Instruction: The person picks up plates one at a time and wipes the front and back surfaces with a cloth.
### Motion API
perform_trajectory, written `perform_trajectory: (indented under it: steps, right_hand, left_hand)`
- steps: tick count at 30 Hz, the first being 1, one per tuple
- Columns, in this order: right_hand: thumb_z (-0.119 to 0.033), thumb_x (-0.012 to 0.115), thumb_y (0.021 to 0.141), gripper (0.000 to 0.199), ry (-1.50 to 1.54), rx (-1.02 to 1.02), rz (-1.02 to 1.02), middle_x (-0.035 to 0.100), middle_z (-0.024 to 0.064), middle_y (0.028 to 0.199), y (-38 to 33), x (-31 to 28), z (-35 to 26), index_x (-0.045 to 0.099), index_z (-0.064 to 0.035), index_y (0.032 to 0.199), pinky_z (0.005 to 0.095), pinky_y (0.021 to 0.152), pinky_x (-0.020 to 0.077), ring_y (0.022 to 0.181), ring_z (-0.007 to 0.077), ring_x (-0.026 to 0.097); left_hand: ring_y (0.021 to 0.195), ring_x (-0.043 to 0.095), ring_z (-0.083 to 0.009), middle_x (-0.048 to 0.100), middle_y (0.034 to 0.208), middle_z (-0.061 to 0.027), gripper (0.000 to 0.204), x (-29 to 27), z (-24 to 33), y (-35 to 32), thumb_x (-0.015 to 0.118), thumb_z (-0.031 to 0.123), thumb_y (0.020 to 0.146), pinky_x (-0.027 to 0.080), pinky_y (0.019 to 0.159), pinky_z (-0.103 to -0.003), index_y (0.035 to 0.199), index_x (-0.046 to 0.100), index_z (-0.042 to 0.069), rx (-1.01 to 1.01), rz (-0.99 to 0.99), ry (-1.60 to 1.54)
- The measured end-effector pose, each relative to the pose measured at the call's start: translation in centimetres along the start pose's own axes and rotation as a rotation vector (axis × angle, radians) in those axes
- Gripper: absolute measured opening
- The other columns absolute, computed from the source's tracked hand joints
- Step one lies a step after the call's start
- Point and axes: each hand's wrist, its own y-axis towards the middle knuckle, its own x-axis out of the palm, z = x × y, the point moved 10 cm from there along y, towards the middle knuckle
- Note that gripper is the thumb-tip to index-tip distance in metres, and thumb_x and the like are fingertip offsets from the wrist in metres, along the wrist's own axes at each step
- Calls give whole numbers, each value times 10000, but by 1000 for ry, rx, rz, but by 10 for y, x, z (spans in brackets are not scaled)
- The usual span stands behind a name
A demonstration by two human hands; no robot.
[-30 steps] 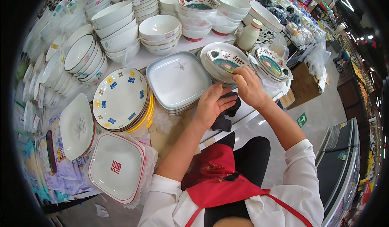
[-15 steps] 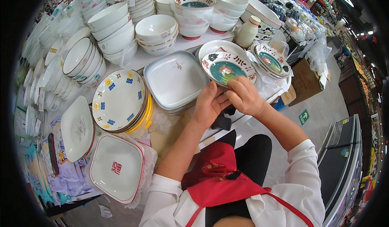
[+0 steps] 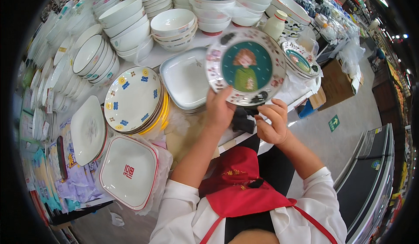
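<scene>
Crockery crowds a long shop tabletop (image 3: 183, 133), seen from above over a person in a white shirt and red apron (image 3: 240, 191).

Nearest, at the tabletop's near edge, the left hand (image 3: 219, 109) is closed on the lower rim of a round decorated plate (image 3: 245, 66), fingers behind it and thumb in front. The right hand (image 3: 273, 124) sits just beside and below, loosely curled with fingertips close to a dark cloth (image 3: 242, 121) bunched under the plate; whether it grips the cloth cannot be told.

A second ago this plate lay flat among the others. Now it is lifted and tilted upright toward the camera, its teal centre with a cartoon figure fully showing, so it is off the pile and being looked over.

Left along the near edge, a square white dish with a red rim (image 3: 128, 172) lies in plastic wrap. Beyond it stand a stack of plates with yellow and blue flowers (image 3: 133, 99) and a stack of square white plates (image 3: 185, 80). Right of the held plate sits a stack of matching decorated plates (image 3: 301, 60).

Farthest back, stacked white bowls (image 3: 172, 26) fill the far edge.
</scene>
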Motion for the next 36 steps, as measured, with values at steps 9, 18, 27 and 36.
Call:
perform_trajectory:
  steps: [9,18,27,36]
  right_hand:
    - [-167,803,622,512,5,749,-272,467,209,1269,-56,48,18,584,-40,1068,464,918,406,1137,397,446]
    - [-62,699,641,455,-21,942,-391,472,241,1198,-78,88,50,584,-10,1078,443,905,434,1050,424,467]
    - [-226,502,880,254,1017,1758,827,639,66,872,-179,44,84,598,-60,1046,241,531,459,671,176,600]
    - [-426,417,965,515,1609,1412,1118,579,111,1248,-163,15,87,489,-42,1301,391,963,456,1107,261,573]
  left_hand:
    - [1038,619,-364,621,1128,-221,288,-14,46,16,427,78,946,582,831,-414,1156,528,-91,48,-135,-414]
    - [1059,608,-327,592,1176,-178,362,-5,34,6,500,-26,871,561,858,-433,1232,479,-38,89,-87,-6]
    - [1017,527,-130,569,1146,-87,374,20,-5,-11,586,75,895,433,885,-269,1235,460,-20,163,-217,574]
    - [858,667,-202,633,1037,-125,429,8,-76,-28,558,-72,763,577,698,-331,1187,510,-21,-499,-267,414]
